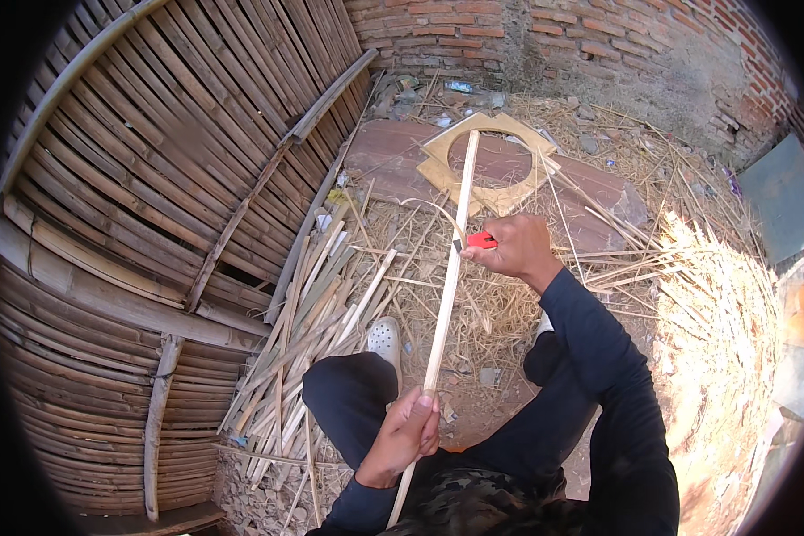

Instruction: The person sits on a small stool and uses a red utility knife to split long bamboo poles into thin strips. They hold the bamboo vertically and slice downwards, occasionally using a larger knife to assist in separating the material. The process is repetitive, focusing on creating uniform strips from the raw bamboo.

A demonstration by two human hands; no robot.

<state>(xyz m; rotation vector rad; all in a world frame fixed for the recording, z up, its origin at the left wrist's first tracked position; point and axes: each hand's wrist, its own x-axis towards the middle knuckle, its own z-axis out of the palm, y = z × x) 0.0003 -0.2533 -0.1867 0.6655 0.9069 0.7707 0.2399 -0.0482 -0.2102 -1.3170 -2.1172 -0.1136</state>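
A long pale bamboo strip [449, 308] runs from my lap up and away in front of me. Its far end lies over a board with a round hole [435, 170]. My left hand [404, 436] is closed round the strip's near part, above my left thigh. My right hand [520, 250] grips a red-handled utility knife [482, 241], and its dark blade meets the strip about midway. From the blade a thin curled shaving [437, 208] bends off to the left. My right fingers partly hide the knife's handle.
A heap of split bamboo strips [317, 308] lies left of my light clog [384, 340]. A bamboo wall [196, 134] stands at the left, a brick wall [589, 54] at the back. Under the holed board is a reddish-brown slab [379, 152]. Straw and shavings [500, 308] cover the ground.
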